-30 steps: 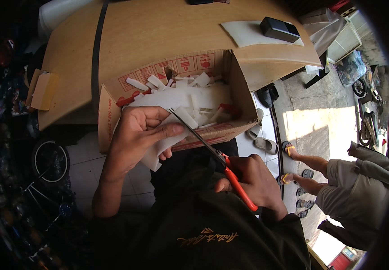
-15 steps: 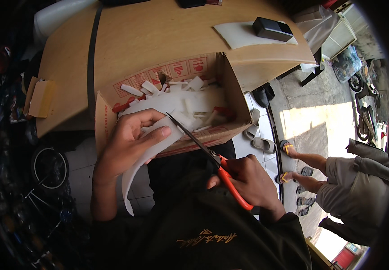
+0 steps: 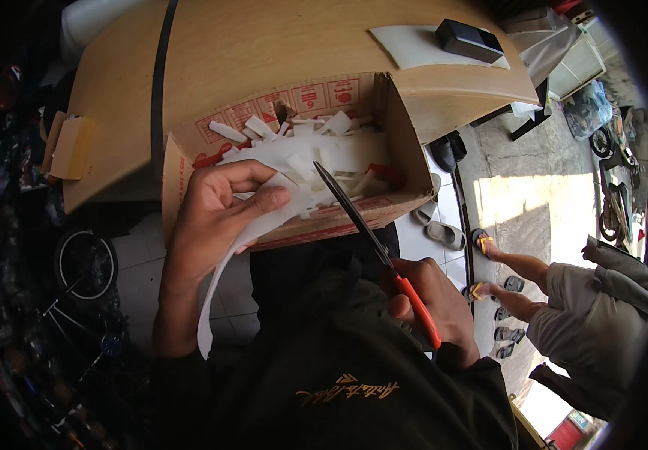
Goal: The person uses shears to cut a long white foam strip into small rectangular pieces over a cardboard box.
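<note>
My left hand (image 3: 215, 210) pinches a curved white foam strip (image 3: 205, 315) between thumb and fingers, its long end hanging down beside my wrist. In my right hand (image 3: 444, 311) is a pair of scissors (image 3: 350, 214) with red-orange handles and dark blades, pointing up and to the left. The blades look closed together and stand apart from the strip, to its right. Beyond both hands sits an open cardboard box (image 3: 406, 142) with red print. White cut pieces (image 3: 339, 122) and a larger white sheet lie inside it, with some red bits among them.
Behind the box stretches a wooden table (image 3: 226, 52) with a black strap across it. A black device (image 3: 470, 41) rests on a white sheet (image 3: 406, 49) there. At left are a small carton (image 3: 73, 150) and a wheel (image 3: 84, 264). Sandals (image 3: 445, 235) and a person (image 3: 586, 300) are at right.
The scissors have drawn away from the strip's edge to the right, their blades coming together. A small white piece now shows below the strip's tip, near the box edge.
</note>
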A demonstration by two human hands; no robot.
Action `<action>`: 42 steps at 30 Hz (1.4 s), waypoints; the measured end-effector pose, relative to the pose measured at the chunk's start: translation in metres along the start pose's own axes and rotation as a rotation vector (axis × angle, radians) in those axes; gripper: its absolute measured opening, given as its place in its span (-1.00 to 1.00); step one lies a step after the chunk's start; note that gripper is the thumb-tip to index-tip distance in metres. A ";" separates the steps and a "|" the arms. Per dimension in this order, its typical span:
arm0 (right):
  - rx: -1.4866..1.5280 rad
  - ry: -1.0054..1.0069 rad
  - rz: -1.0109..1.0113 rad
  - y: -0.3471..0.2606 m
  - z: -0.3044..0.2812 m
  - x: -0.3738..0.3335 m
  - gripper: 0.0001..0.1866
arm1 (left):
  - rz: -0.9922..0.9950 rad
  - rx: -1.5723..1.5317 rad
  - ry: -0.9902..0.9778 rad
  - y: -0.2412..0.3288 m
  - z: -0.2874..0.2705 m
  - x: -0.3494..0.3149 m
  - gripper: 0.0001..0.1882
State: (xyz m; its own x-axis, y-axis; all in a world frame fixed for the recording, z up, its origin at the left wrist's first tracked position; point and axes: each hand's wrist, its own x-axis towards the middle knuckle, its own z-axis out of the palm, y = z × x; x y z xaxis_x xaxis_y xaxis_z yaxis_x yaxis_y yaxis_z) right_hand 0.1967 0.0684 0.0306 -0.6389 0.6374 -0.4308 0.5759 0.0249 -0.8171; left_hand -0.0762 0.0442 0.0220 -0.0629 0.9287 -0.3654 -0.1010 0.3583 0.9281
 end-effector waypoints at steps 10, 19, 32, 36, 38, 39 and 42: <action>-0.091 -0.081 0.050 0.000 -0.001 0.001 -0.19 | -0.024 -0.098 0.036 0.004 0.009 -0.001 -0.76; -0.127 -0.110 0.051 -0.005 -0.003 0.004 -0.26 | 0.022 -0.130 -0.027 -0.003 0.005 0.000 -0.72; -0.110 -0.084 0.093 -0.014 -0.004 0.010 -0.33 | 0.016 -0.086 -0.016 0.002 0.008 0.000 -0.63; -0.007 0.000 0.096 -0.008 0.001 0.010 -0.22 | -0.112 -0.018 -0.048 0.014 0.005 -0.008 -0.66; 0.012 0.006 0.094 -0.008 0.001 0.010 -0.22 | -0.144 -0.015 -0.069 0.011 0.005 -0.007 -0.72; -0.023 -0.020 0.089 -0.009 0.000 0.010 -0.26 | -0.160 -0.014 -0.080 0.010 0.005 -0.006 -0.74; -0.093 -0.078 0.071 -0.008 -0.003 0.009 -0.32 | -0.086 0.003 -0.055 0.006 0.006 -0.004 -0.78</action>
State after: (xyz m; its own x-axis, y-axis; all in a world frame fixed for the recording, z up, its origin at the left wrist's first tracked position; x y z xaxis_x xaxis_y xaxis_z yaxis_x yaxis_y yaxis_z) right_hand 0.1875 0.0764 0.0347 -0.6302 0.5783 -0.5181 0.6640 0.0555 -0.7456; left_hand -0.0704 0.0436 0.0293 0.0004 0.8983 -0.4394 -0.1011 0.4372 0.8936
